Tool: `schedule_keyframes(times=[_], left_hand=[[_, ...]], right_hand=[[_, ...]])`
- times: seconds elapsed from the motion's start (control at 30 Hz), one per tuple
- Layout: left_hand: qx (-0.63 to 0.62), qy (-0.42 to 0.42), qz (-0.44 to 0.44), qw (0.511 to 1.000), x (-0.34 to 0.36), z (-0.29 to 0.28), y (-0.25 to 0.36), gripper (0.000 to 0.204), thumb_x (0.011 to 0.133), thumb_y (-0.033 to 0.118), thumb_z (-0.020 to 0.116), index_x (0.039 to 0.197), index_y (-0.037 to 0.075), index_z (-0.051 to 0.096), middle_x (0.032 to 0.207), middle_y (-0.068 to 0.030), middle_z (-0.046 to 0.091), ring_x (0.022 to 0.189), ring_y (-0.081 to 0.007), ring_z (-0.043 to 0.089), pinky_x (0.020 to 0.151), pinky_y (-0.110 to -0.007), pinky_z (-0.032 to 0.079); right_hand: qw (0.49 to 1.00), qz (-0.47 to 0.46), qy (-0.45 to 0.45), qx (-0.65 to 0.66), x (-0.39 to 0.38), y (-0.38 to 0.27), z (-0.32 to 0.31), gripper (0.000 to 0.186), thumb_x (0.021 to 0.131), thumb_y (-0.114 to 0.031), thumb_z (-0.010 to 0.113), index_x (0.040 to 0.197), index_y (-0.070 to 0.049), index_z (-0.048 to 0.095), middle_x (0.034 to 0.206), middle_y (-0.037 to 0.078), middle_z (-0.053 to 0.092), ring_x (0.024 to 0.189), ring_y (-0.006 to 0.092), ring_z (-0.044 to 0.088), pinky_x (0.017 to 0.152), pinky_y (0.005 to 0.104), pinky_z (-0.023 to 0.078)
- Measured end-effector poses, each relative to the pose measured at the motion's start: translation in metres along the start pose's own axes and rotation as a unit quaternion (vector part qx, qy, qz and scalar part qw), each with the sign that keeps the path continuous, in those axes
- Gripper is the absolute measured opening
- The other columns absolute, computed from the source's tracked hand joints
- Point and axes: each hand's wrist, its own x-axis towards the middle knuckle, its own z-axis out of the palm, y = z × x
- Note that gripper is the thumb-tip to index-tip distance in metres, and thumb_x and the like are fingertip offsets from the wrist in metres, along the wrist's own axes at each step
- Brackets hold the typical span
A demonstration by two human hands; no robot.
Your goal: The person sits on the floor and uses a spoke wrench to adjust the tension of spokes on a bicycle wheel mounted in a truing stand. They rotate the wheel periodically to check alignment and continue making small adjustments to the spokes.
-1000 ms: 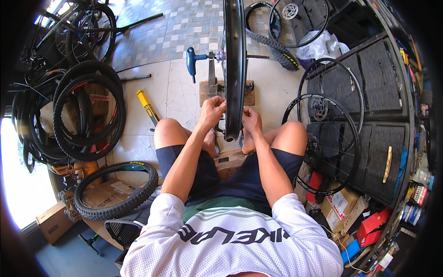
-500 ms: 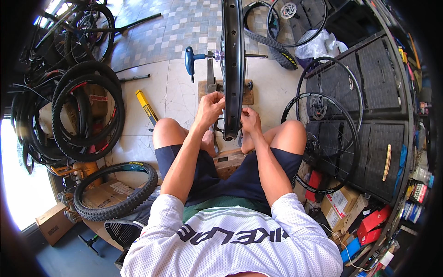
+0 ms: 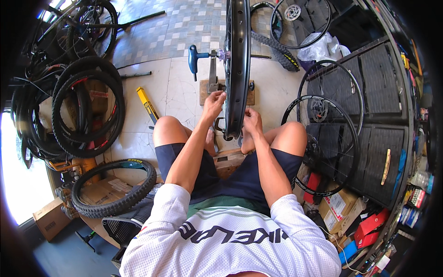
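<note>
A black bicycle wheel rim (image 3: 238,69) stands upright between my knees, seen almost edge-on, with holes along its inner face. It sits in a truing stand whose metal arm (image 3: 213,71) rises from a wooden block (image 3: 250,94). My left hand (image 3: 214,104) is closed at the left side of the rim, fingertips pinched against its edge. On the right side, my right hand (image 3: 252,121) is curled close to the rim's lower part. What either hand's fingers grip is too small to make out. A blue-handled hex key (image 3: 196,56) sticks out left of the purple hub (image 3: 224,55).
Bare tyres (image 3: 87,111) hang in a cluster at left, above a knobby tyre (image 3: 115,210) on cardboard. A yellow-and-black tool (image 3: 146,105) lies on the tiles. Spoked wheels (image 3: 353,152) lean against black drawers (image 3: 376,157) at right. A wooden piece (image 3: 229,162) lies between my feet.
The rim now appears slightly farther right and a little more tilted, along with a small shift of the whole view. Both hands remain beside the rim, with the left one's fingers slightly shifted.
</note>
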Motion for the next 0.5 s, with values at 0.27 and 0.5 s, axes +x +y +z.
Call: schedule_keyframes(times=[0.27,0.5], left_hand=[[0.059,-0.108,0.048,0.991,0.0,-0.008,-0.01,0.055,0.097,0.047,0.057,0.13,0.003,0.057,0.101,-0.008,0.068,0.093,-0.0165,0.064,0.075,-0.031,0.051],[-0.019,-0.06,0.052,0.997,-0.034,-0.011,0.023,0.047,0.097,0.046,0.059,0.104,0.0,0.063,0.082,-0.0038,0.067,0.073,-0.0114,0.063,0.062,-0.026,0.049]], right_hand=[[1.0,-0.006,-0.004,-0.014,-0.005,-0.011,-0.003,0.031,0.085,-0.029,0.071,0.087,0.002,0.068,0.077,0.013,0.071,0.07,0.023,0.067,0.067,0.0351,0.05],[0.999,0.016,-0.011,-0.046,-0.013,-0.033,-0.002,0.031,0.085,-0.031,0.071,0.088,0.001,0.068,0.074,0.011,0.069,0.068,0.0221,0.065,0.065,0.0355,0.048]])
